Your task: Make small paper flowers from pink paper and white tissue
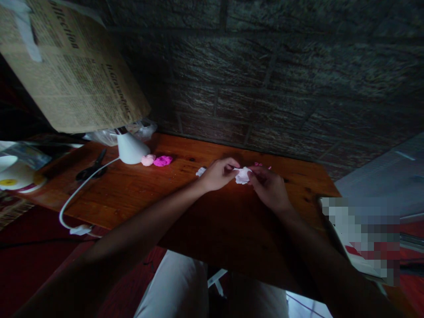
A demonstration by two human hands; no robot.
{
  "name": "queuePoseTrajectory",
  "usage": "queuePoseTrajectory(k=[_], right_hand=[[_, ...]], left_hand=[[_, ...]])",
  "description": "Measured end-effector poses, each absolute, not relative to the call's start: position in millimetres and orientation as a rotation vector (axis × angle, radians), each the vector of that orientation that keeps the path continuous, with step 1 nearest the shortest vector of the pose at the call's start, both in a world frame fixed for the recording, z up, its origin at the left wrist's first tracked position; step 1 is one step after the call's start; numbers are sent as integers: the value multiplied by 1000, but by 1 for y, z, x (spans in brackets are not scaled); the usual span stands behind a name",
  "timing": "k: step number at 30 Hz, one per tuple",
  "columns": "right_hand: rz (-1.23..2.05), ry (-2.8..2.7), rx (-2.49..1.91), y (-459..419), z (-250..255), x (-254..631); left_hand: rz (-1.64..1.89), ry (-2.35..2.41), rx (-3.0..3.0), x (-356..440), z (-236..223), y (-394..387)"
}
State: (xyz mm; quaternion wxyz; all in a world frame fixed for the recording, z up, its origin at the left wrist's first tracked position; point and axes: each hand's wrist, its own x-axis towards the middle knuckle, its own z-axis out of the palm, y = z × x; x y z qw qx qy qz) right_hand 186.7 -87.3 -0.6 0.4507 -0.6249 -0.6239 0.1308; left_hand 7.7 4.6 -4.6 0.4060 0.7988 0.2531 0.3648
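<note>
A small, crumpled, pale pink-white piece of what looks like thin paper (243,176) is pinched between my two hands over the wooden table. My left hand (217,174) grips its left edge with thumb and fingers together. On the other side, my right hand (272,186) is closed on its right edge. Another whitish crumpled piece (200,171) lies just left of my left hand, partly hidden by it. Thin bright pink scraps (258,164) show behind my right fingers. Farther left, a light pink crumpled bloom (148,160) touches a magenta one (163,160).
A lamp with a white base (130,148) and newsprint-patterned shade (89,75) stands left, its white cord (68,201) hanging over the edge. Dark scissors (91,171) lie near it. A white cup (9,170) is far left. The brick wall (212,79) borders the table (139,194).
</note>
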Motion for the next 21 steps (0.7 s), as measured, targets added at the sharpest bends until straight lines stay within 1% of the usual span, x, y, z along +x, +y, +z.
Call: queuePoseTrajectory(k=[4,8,15,21], right_hand=[[422,-1478,-1572,-87,-4,188],[502,-1520,-1553,-88,-6,185],[423,-1480,-1515,-86,-6,183],[348,-1521,-1575,-89,-1,182]], left_hand=[[949,721,1898,8,-8,10],[935,696,1940,6,-6,10],[892,594,2060,4,2,-1],[910,621,1798,10,-5,6]])
